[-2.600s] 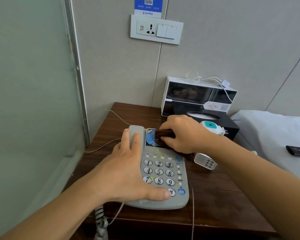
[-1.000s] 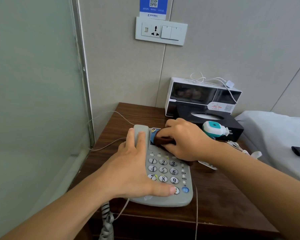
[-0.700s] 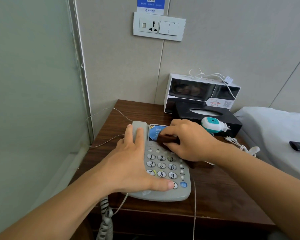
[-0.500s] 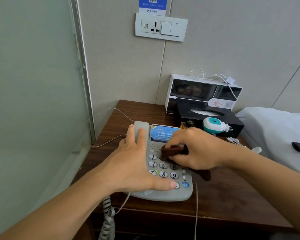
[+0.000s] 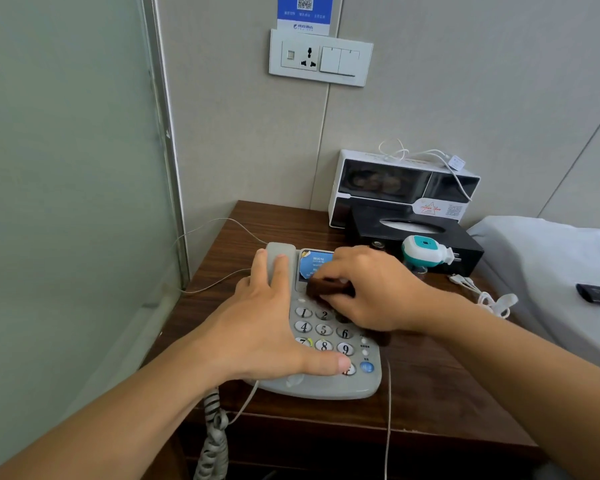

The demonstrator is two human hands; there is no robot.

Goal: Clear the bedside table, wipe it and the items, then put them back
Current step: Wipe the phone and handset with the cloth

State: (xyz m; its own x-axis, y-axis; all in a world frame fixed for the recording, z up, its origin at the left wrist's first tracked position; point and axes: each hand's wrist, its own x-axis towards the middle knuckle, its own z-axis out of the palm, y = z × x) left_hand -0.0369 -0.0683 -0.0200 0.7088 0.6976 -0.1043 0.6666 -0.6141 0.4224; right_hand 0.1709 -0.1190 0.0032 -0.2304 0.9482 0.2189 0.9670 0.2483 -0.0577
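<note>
close-up, phone keys 1–9, blue card

A grey desk telephone with round numbered keys and a blue label card sits flat on the dark wooden bedside table, its handset in the cradle on the left. A bunched dark brown cloth lies on the phone just above the keypad.
</note>
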